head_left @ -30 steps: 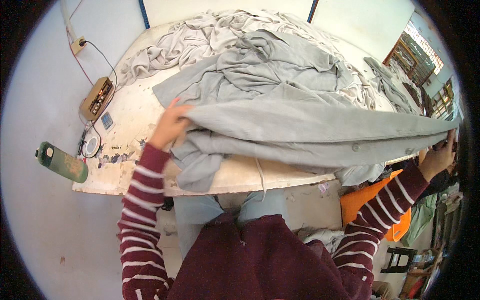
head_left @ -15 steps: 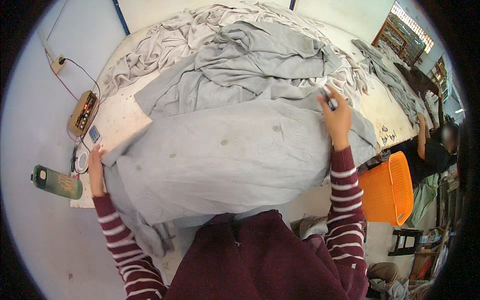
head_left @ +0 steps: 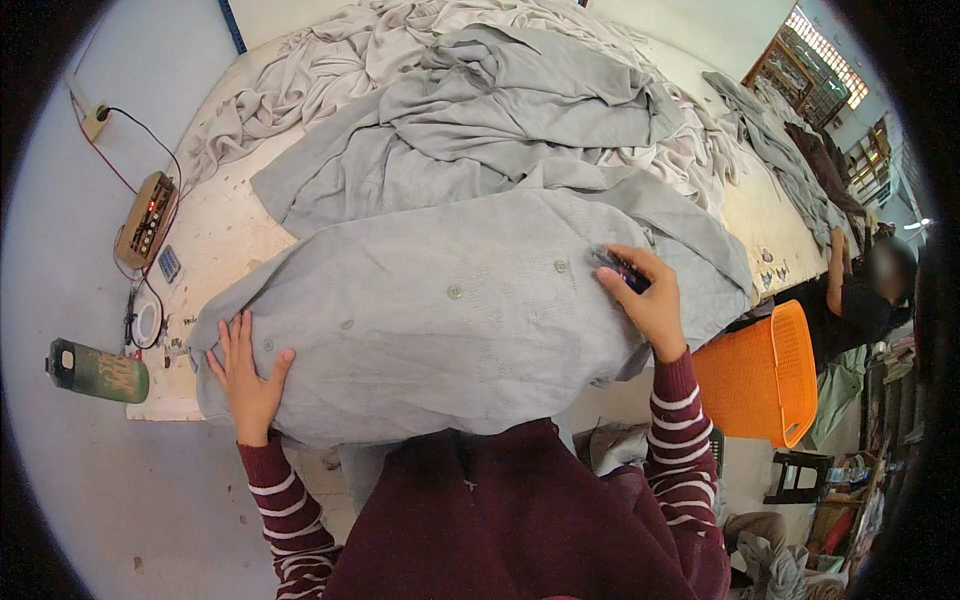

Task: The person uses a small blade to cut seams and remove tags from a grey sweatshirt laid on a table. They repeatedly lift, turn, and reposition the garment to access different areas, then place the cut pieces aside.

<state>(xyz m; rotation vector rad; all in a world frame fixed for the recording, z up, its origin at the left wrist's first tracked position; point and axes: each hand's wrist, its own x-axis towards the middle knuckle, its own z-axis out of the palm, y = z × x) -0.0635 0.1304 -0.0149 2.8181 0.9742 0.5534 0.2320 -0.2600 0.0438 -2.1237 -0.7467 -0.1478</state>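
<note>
A grey buttoned garment [head_left: 400, 310] lies spread in front of me, its row of buttons running from left to right. My left hand [head_left: 248, 380] rests flat on its left end, fingers spread, below a button [head_left: 268, 345]. My right hand [head_left: 652, 300] is closed around a small dark tool [head_left: 625, 270] that looks like thread snips. The tool's tip points left, just over the cloth beside the rightmost button [head_left: 560, 267]. How far its blades are apart cannot be made out.
More grey garments [head_left: 520, 100] are heaped behind, with paler cloth [head_left: 270, 120] beyond on the white table [head_left: 225, 245]. At left are a control box [head_left: 147, 220], a small remote [head_left: 170, 262] and a green bottle [head_left: 97, 370]. An orange basket [head_left: 760, 375] and a co-worker [head_left: 870, 300] are at right.
My left hand has moved right from the garment's edge onto its surface. My right hand has come down and left with the tool, toward the rightmost button. The cloth lies flatter at left.
</note>
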